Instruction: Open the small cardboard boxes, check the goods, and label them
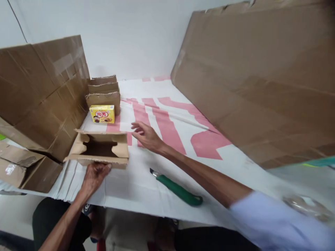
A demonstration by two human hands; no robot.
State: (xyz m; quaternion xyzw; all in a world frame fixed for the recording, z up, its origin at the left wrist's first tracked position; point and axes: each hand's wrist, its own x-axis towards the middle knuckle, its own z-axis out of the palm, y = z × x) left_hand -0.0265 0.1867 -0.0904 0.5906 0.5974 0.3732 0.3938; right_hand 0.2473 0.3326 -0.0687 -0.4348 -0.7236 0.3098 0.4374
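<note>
One open cardboard box (99,148) sits near the left part of the counter's near edge, its mouth facing up and its long axis running left to right, roughly along that edge. Of the two hands, the left hand (95,176) has its fingers closed on the box's near wall; the right hand (146,135), loosely spread with fingers slightly curled, holds nothing visible and lies just beyond the box's right end. One green cutter (178,188) lies nearer the near edge of the counter (131,191), blade toward the far left corner. One yellow carton (102,114) stands beyond the box, long axis left to right; behind it rise three cardboard walls (103,99). Two large cardboard panels flank the counter, a left panel (44,94) and a right panel (256,83).
</note>
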